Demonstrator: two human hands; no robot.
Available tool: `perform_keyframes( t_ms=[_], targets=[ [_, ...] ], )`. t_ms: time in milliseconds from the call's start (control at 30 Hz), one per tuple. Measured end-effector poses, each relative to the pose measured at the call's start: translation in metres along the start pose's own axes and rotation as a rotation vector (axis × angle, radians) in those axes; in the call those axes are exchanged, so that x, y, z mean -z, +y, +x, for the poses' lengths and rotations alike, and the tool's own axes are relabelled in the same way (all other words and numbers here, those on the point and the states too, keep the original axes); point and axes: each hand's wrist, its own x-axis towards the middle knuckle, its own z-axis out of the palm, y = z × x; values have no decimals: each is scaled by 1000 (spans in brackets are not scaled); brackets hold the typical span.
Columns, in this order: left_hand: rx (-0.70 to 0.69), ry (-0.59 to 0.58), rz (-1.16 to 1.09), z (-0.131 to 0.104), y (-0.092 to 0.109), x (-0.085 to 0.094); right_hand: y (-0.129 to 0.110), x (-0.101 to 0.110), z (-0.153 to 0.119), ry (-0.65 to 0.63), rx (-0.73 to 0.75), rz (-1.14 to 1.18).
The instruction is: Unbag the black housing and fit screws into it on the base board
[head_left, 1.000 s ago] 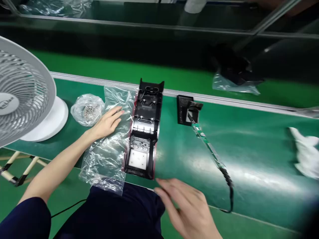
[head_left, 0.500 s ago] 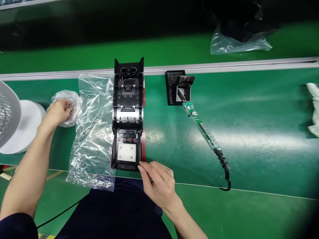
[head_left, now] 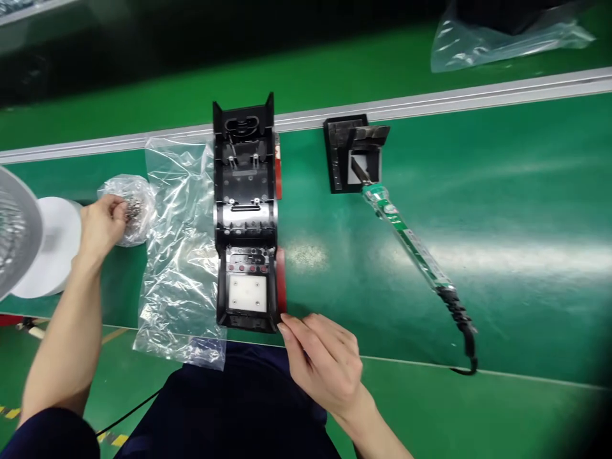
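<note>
My left hand (head_left: 102, 223) is at a clear plastic bag (head_left: 143, 191) of small shiny metal parts (head_left: 135, 210), its fingers pinched together against the pile; the exact kind of part is too small to tell. A long black plastic housing (head_left: 245, 185) lies with its inside facing up, and a white plate (head_left: 247, 293) with screw holes sits in its near end. At the near right corner of that housing, my right hand (head_left: 325, 360) pinches the edge between thumb and fingers. Red pieces (head_left: 281, 280) show along the housing's right side.
A flat clear plastic bag (head_left: 179, 255) lies left of the housing. Right of it, a soldering iron (head_left: 406, 236) rests in a black stand (head_left: 339, 153), its cord reaching the bench edge. White and grey round containers (head_left: 60, 245) stand far left; another plastic bag (head_left: 478, 51) lies beyond the rail.
The view has shifted and tilted slightly. My left hand's fingers have moved a little to the left on the pile of metal parts; my right hand stays at the housing's corner.
</note>
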Motion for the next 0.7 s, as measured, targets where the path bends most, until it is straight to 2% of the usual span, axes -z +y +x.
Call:
perform_keyframes(
  t_ms=[167,267,333,400,567,700],
  targets=[
    [-110,152,-368,-8,4,-1,-2,-9,7,-25,36,-26],
    [-75,122,-626,-21,18,1,-7,-17,14,-29,71,7],
    [1,-4,-835,-36,32,3,-13,-21,21,-29,83,41],
    [87,-190,-1011,-55,47,5,-20,-24,28,1,76,74],
    [247,-629,-1283,-105,80,1,-35,-34,38,86,-5,193],
    [298,-882,-1416,-130,97,-4,-40,-39,39,87,-62,282]
  ],
)
